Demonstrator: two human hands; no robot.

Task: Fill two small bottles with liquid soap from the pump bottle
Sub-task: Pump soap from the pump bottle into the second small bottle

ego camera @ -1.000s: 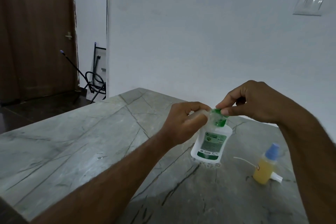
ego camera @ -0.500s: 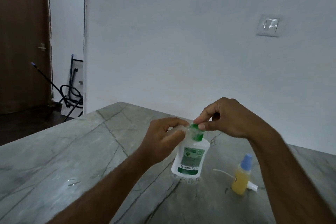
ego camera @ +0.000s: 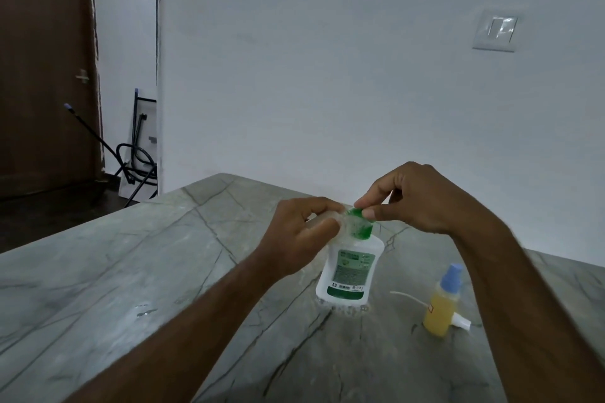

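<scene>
At frame centre, our left hand (ego camera: 302, 232) grips a clear small bottle (ego camera: 329, 217) against the green pump (ego camera: 360, 222) our right hand (ego camera: 415, 198) pinches; we judge slow, steady strokes avoid spilling onto the worktop (ego camera: 131, 271).

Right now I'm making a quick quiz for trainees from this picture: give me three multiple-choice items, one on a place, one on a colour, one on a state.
1. Where does the yellow bottle stand?
A. to the right of the pump bottle, on the table
B. in the left hand
C. on the floor by the door

2. What colour is the yellow bottle's cap?
A. red
B. blue
C. black

3. What is the right hand doing?
A. lying flat on the table
B. holding the yellow bottle
C. pinching the green pump top

Answers:
1 A: the yellow bottle stands on the table, right of the pump bottle.
2 B: its cap is blue.
3 C: the right hand pinches the green pump top.
</scene>
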